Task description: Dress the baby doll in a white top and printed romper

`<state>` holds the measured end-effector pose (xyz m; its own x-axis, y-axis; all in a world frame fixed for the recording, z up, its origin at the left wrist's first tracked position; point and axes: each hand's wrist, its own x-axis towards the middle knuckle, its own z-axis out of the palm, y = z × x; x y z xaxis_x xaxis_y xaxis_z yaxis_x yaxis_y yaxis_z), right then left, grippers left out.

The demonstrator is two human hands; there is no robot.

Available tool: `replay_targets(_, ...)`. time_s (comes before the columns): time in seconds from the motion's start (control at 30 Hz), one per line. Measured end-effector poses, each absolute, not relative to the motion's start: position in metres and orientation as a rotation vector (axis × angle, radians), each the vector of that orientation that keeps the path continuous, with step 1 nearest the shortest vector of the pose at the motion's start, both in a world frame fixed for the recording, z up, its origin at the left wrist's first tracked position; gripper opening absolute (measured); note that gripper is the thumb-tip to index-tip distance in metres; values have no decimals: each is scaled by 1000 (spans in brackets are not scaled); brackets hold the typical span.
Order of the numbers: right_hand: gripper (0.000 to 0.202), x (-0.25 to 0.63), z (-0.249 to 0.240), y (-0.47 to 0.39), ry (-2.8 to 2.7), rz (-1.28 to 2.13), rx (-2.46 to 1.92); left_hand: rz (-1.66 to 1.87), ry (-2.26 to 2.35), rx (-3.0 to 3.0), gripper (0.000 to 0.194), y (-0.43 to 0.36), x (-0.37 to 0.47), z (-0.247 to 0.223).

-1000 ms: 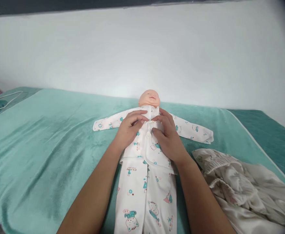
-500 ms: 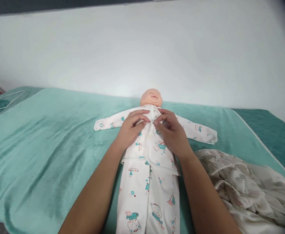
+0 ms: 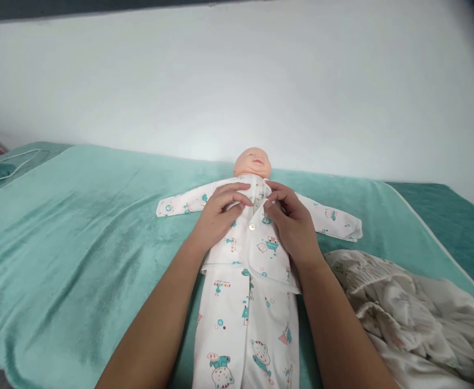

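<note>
A baby doll (image 3: 253, 161) lies on its back with its arms spread, in a white baby shirt (image 3: 237, 246) and matching trousers (image 3: 221, 313) printed with small animals. My right hand (image 3: 291, 219) pinches the edge of the shirt's right front flap at the chest and holds it folded back. Against the other side of the front opening, my left hand (image 3: 221, 216) has thumb and forefinger closed together on the cloth. Just below my fingers a round button (image 3: 252, 227) shows on the front, fastened. The neck area between my hands is open.
A crumpled cream cloth (image 3: 407, 308) with gathered edges lies at the right by my forearm. The doll rests on a green plush blanket (image 3: 91, 232) against a white wall (image 3: 237, 81). A white-edged dark green item (image 3: 2, 175) sits at the far left.
My right hand has drawn slightly to the right with the shirt flap, parting the two front edges at the chest that were together before. My left hand has barely moved.
</note>
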<state>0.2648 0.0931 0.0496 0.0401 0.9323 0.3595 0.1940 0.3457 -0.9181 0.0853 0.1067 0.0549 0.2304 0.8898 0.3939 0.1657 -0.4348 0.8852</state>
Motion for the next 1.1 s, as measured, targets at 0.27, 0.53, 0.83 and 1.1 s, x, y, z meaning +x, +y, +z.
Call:
replay_targets(0.27, 11, 264, 46, 90, -1369, 681, -1091, 941, 800, 1998, 6, 98, 70, 69)
replay_targets(0.53, 14, 265, 54, 82, -1527, 637, -1028, 875, 774, 1937, 10, 103, 64, 66)
replay_targets(0.83, 26, 270, 60, 80, -1816, 649, -966, 800, 783, 1908, 9, 101, 61, 72)
replay_targets(1.1, 27, 274, 62, 80, -1902, 696, -941, 776, 809, 1867, 5, 100, 60, 73)
